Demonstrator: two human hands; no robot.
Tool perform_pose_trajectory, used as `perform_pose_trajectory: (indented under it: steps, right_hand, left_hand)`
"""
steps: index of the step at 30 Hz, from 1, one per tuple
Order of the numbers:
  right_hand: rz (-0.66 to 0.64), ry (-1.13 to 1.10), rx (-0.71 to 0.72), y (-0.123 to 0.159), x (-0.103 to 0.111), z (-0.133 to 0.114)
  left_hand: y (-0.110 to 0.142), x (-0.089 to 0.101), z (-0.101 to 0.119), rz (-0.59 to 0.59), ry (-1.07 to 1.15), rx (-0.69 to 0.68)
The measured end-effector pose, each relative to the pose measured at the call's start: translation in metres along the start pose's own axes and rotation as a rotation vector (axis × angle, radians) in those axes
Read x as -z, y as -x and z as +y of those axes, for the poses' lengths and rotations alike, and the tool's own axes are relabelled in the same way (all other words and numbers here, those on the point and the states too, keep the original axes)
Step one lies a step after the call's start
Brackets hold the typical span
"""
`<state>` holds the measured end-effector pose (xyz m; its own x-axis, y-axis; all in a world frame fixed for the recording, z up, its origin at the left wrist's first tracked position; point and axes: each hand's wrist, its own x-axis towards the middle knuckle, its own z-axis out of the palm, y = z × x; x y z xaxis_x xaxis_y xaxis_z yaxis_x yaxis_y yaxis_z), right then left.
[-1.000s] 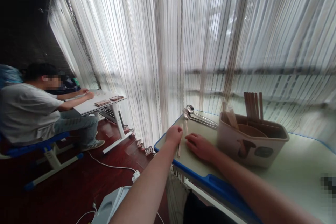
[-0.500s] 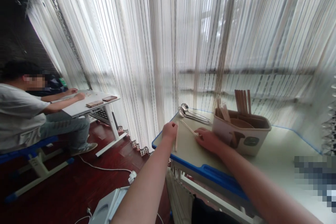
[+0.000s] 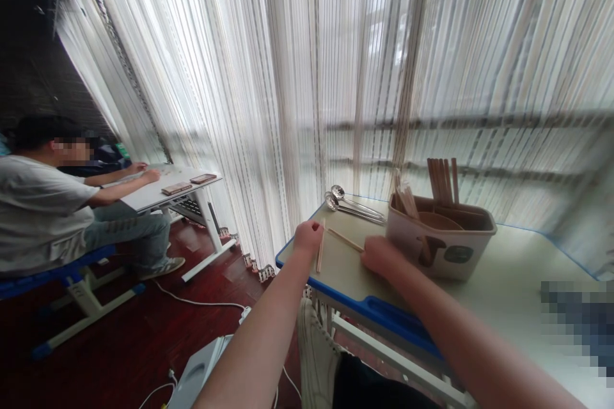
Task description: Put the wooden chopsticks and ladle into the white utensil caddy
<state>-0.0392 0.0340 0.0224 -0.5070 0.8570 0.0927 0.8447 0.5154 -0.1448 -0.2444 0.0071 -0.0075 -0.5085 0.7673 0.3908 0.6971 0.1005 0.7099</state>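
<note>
My left hand (image 3: 307, 236) is closed on a wooden chopstick (image 3: 320, 254) that lies near the left edge of the pale table (image 3: 503, 307). My right hand (image 3: 378, 254) is closed on the end of a second chopstick (image 3: 345, 240), which points away to the left. Just right of that hand stands a beige utensil bin (image 3: 439, 243) with several chopsticks and wooden pieces upright in it. Two metal spoons (image 3: 352, 204) lie at the table's far left corner.
Striped sheer curtains (image 3: 336, 77) hang behind the table. At the left a person in a grey shirt (image 3: 43, 204) sits at a white desk (image 3: 167, 188). Cables and a grey device (image 3: 196, 374) lie on the dark red floor. The table's near edge is blue (image 3: 384, 319).
My right hand drew back toward the bin, picking up one chopstick and swinging it crosswise. My left hand kept its chopstick. The view shifted slightly right.
</note>
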Motion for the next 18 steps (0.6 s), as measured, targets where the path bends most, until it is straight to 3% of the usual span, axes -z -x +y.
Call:
perform_pose_trajectory:
  steps: [7, 14, 18]
  right_hand:
    - [0.102, -0.098, 0.14, 0.005, 0.005, -0.011]
    - [0.112, -0.365, 0.104, 0.004, 0.004, -0.018]
    - [0.133, -0.527, 0.122, 0.001, -0.003, -0.02]
  left_hand:
    - [-0.004, -0.002, -0.001, -0.083, 0.233, 0.005]
    - [-0.012, -0.004, -0.014, 0.056, 0.411, 0.122]
    - [-0.006, 0.0, -0.006, 0.039, 0.512, 0.136]
